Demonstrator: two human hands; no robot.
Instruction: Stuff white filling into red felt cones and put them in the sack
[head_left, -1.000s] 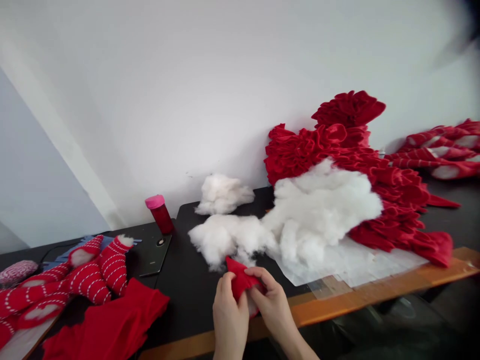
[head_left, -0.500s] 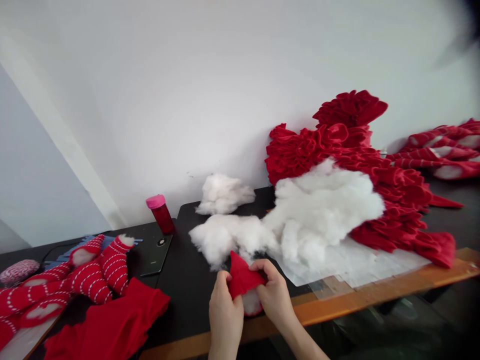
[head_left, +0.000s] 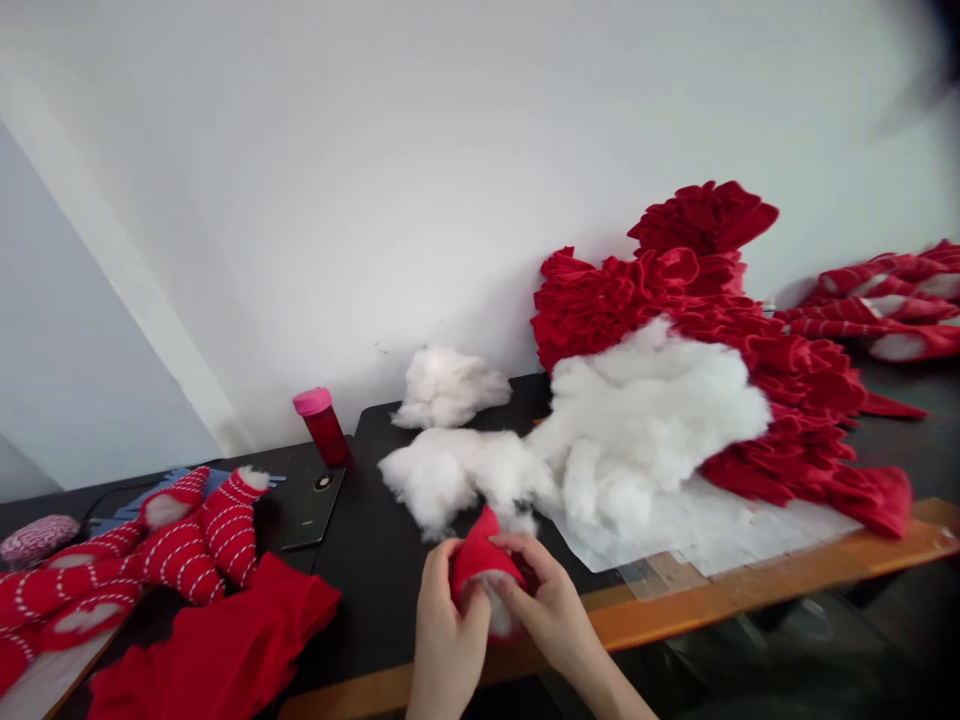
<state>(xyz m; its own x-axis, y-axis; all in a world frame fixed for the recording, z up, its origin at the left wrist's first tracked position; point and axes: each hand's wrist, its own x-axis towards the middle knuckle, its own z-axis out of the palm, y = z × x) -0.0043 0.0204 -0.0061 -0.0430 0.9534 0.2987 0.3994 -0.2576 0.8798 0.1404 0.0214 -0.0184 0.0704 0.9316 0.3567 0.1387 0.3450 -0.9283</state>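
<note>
Both my hands hold a small cone of red felt [head_left: 478, 558] low over the table's front edge. White stuffing [head_left: 496, 612] bulges from its open end. My left hand [head_left: 448, 635] grips the cone's near side, and my right hand [head_left: 551, 605] pinches the other side with its fingertips, pressing at the opening. Just behind the cone lies a heap of white polyester fiberfill [head_left: 457, 480], with a much larger heap [head_left: 645, 420] to its right. The fingers hide part of the cone's lower rim.
A black table [head_left: 420, 610] with an orange wooden edge stands against a white wall. Red felt pieces [head_left: 645, 300] pile up at the back right on a plastic sheet [head_left: 697, 525]. Red-and-white striped stuffed pieces [head_left: 187, 545], a phone [head_left: 311, 510] and a pink-lidded red bottle [head_left: 321, 425] sit at left.
The felt cone has tilted and now sits lower, with its tip less upright. My right hand has moved down onto it, and more of the stuffing is tucked into the opening.
</note>
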